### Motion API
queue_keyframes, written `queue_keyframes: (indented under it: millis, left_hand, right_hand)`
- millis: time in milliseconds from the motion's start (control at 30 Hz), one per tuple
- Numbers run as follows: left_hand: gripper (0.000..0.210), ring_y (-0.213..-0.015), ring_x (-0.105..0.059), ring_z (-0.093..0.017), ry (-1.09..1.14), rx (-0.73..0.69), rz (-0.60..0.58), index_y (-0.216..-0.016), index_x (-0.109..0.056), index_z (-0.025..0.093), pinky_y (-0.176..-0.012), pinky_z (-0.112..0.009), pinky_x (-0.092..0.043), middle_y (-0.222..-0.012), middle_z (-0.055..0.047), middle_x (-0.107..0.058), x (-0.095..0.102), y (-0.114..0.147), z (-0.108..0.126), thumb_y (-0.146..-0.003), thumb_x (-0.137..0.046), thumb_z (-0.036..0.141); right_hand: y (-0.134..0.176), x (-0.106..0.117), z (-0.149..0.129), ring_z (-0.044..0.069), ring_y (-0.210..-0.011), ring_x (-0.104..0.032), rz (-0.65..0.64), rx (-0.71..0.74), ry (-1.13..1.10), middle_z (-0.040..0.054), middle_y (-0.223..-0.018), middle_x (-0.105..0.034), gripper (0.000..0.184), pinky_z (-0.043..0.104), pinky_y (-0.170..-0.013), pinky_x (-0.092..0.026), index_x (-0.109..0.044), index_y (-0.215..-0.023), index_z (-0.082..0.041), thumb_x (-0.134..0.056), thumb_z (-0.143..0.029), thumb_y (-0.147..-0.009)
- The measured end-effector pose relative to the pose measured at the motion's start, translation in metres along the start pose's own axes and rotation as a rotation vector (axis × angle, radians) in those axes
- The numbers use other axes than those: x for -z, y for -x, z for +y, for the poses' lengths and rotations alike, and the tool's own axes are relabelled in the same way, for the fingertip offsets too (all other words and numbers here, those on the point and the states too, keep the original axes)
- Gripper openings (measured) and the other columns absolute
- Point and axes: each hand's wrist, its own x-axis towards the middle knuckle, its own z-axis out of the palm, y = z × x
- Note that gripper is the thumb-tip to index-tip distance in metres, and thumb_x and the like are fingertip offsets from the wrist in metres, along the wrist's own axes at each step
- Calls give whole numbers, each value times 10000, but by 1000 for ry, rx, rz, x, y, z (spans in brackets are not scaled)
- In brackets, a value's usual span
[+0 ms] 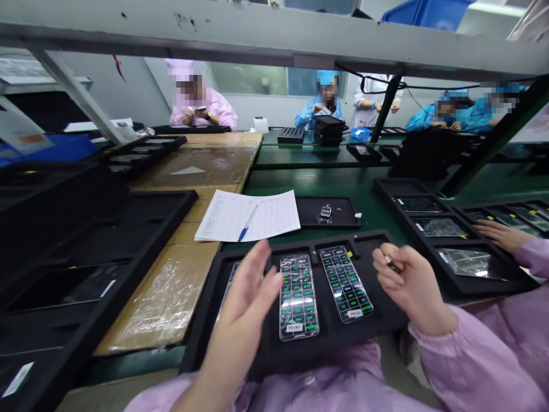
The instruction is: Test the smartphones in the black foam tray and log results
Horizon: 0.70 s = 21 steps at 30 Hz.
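In front of me lies a black foam tray [274,357] with phone screens in its slots. My left hand [244,297] hovers above the tray's left side, fingers stretched out, and nothing shows in it. It partly covers one screen at the left. Just right of it is a clear-edged phone screen [298,297] with a green and white grid and a white label. Another phone screen [346,283] rests tilted in the slot beside it, a yellow tab at its top. My right hand [412,280] is closed over the tray's right end, pinching something small and dark, too small to name.
Behind the tray are paper sheets [253,214], a blue pen [247,224] and a shallow black tray [306,213] holding small parts. Black foam trays [163,223] flank me. At right, a neighbour's hand [500,234] touches one. A metal shelf beam [274,46] crosses overhead; people work beyond.
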Motion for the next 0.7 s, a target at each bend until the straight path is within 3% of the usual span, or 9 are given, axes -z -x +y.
queue_keyframes:
  millis: [100,200,267,333,400,500,700]
  left_hand:
    - [533,-1474,-415,-302,42,-17,159,-1356,-591,307,-1226,-512,-366,-1531,-50,-529,39,8,2,-862,-709,471]
    - [456,-1454,-440,-321,99,-1,262,-1281,-640,297,-1214,-547,-381,-1471,-56,-583,63,16,-2,-857,-724,443]
    - [411,-1442,-453,-335,113,29,298,-1235,-662,294,-1219,-581,-361,-1442,-57,-605,74,21,-5,-858,-723,445]
    - [387,-1432,-462,-349,110,64,321,-1198,-679,290,-1223,-606,-338,-1422,-59,-621,83,24,-9,-856,-718,465]
    - [389,-1419,-476,-359,89,78,345,-1181,-690,288,-1221,-609,-340,-1395,-61,-642,92,27,-12,-850,-711,493]
    - [403,-1407,-493,-346,27,69,374,-1181,-688,295,-1216,-568,-369,-1374,-44,-661,101,29,-18,-849,-694,525]
    - [445,-1408,-499,-302,-143,96,307,-1233,-658,306,-1227,-497,-372,-1409,-11,-639,104,26,-30,-885,-624,581]
  right_hand:
    - [-59,-8,-10,40,-433,-249,80,43,270,-25,-622,-491,308,208,-368,-193,-381,-599,-212,-632,-303,-752]
    - [-126,-11,-9,41,-462,-342,150,8,436,-42,-634,-491,283,180,-389,-259,-489,-682,-170,-639,-272,-899]
    - [-162,-10,-5,66,-566,-506,187,-52,569,-13,-765,-588,216,188,-487,-433,-610,-880,-128,-646,-325,-960]
    - [-185,-8,-1,128,-769,-637,217,-92,698,45,-977,-659,268,276,-663,-566,-638,-1094,-125,-644,-365,-975]
    - [-196,-7,2,184,-934,-668,229,-98,809,85,-1133,-661,325,363,-797,-594,-627,-1198,-137,-640,-374,-976]
    - [-198,-6,0,208,-1005,-667,204,-68,939,92,-1183,-660,346,413,-870,-583,-632,-1211,-146,-639,-398,-974]
    - [-165,-14,-31,275,-1131,-654,97,105,1119,141,-1111,-735,410,425,-1023,-489,-708,-980,-132,-445,-441,-1037]
